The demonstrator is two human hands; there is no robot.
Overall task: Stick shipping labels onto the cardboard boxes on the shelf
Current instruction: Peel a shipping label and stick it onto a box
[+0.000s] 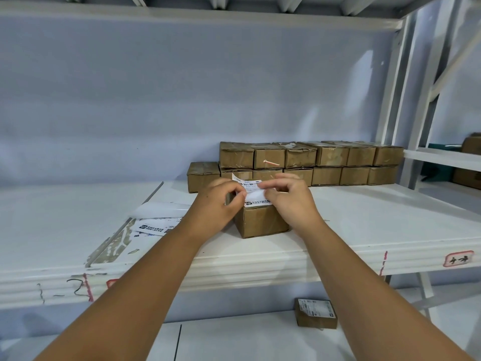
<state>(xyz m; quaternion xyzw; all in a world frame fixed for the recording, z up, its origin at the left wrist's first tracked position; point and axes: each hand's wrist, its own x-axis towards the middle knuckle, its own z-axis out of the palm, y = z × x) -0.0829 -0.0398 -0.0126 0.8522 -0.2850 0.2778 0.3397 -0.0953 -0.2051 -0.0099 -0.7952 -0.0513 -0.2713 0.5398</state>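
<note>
A small brown cardboard box (263, 221), closed, with creased matte faces and square corners, sits near the front of the white painted shelf board (364, 230). Above its top the left hand (221, 201) and the right hand (289, 199) meet with fingers curled, each pinching the white paper shipping label (253, 192) between thumb and fingertips. The label is thin and bowed. Its barcode end curls up toward the back and its lower printed edge lies at the box's near top edge; whether it is stuck down cannot be told. Behind the box, against the pale blue wall, a two-high row of worn brown cardboard boxes (312, 162) stands packed side by side, all closed, with scuffed tape on their tops. A single brown carton (203, 177) stands just beside the row's left end. Left of the hands, a translucent glossy backing sheet (161, 209) and loose printed white labels (156, 226) lie flat on the board, near a scraped seam. Bare board stretches right of the box to the white metal upright (416, 100). The ribbed front lip carries a red-edged tag (458, 259). Below, on the lower white shelf (260, 340), a flat brown labelled box (316, 312) lies alone.
</note>
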